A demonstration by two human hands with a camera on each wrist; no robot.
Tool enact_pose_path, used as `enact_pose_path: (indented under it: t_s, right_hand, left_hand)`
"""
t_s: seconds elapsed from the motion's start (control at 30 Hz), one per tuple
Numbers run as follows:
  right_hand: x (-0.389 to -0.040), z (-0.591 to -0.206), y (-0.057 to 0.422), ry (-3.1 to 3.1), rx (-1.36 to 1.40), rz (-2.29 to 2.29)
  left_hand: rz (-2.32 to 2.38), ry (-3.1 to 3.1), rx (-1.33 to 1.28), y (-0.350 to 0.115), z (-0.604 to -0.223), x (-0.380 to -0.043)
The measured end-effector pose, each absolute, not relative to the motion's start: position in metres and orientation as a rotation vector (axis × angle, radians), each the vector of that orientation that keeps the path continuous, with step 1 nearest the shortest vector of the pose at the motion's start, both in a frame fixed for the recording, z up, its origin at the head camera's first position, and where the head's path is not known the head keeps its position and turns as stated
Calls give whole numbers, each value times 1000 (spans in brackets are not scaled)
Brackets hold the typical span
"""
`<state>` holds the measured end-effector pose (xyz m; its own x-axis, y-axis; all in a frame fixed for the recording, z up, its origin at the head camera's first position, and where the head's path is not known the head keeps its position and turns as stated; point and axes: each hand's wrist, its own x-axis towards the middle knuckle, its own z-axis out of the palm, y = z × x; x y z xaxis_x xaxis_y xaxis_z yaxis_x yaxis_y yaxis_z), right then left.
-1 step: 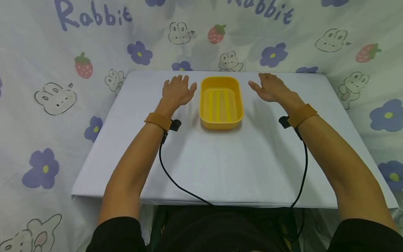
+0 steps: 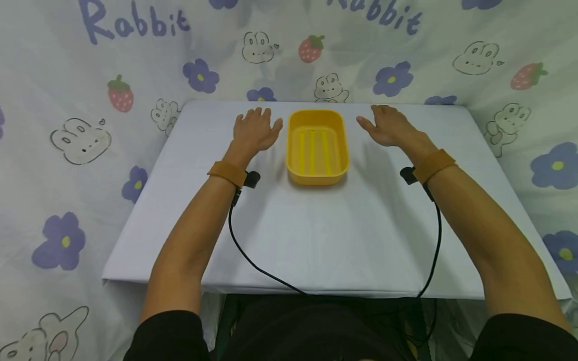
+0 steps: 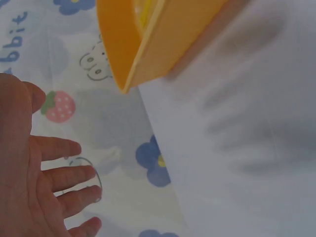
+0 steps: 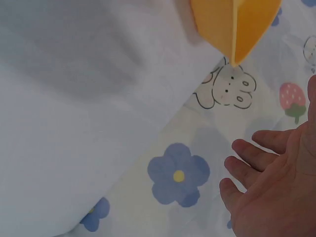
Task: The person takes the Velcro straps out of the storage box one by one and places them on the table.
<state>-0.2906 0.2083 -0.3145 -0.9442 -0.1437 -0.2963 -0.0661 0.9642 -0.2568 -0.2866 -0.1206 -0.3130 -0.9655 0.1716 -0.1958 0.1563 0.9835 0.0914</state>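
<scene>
A yellow rectangular plastic basket (image 2: 317, 179) with rounded corners stands on the white table; long slots run along its bottom. To its left my left hand (image 2: 256, 131) is held over the table, fingers spread and nothing in them. On the other side my right hand (image 2: 389, 126) hovers apart from the basket, thumb pointing toward it. In the left wrist view the left hand (image 3: 34, 177) shows its palm and loosely extended fingers, with the basket (image 3: 173, 44) above. The right wrist view has the right hand (image 4: 271, 177) with relaxed fingers, below the basket's corner (image 4: 217, 24).
A white cloth covers the table (image 2: 316, 240). Behind and beside it hangs a curtain (image 2: 149, 60) printed with rabbits, strawberries and blue flowers. Each wrist wears a brown strap (image 2: 228, 173) with a small camera, and black cables (image 2: 264, 271) run from them over the table's front edge.
</scene>
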Motion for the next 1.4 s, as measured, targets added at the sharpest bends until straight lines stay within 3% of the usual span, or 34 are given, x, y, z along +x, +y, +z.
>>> enact_pose_path:
  t_s: [0.73, 1.1, 1.4]
  right_hand:
    - [-287, -342, 203, 2715, -142, -424]
    - [-286, -354, 181, 2701, -342, -473]
    - [-283, -363, 177, 2676, -322, -526]
  left_hand:
    - [364, 2869, 148, -93, -346, -289]
    - [410, 2825, 102, -81, -359, -288]
    - [555, 2732, 70, -73, -364, -286]
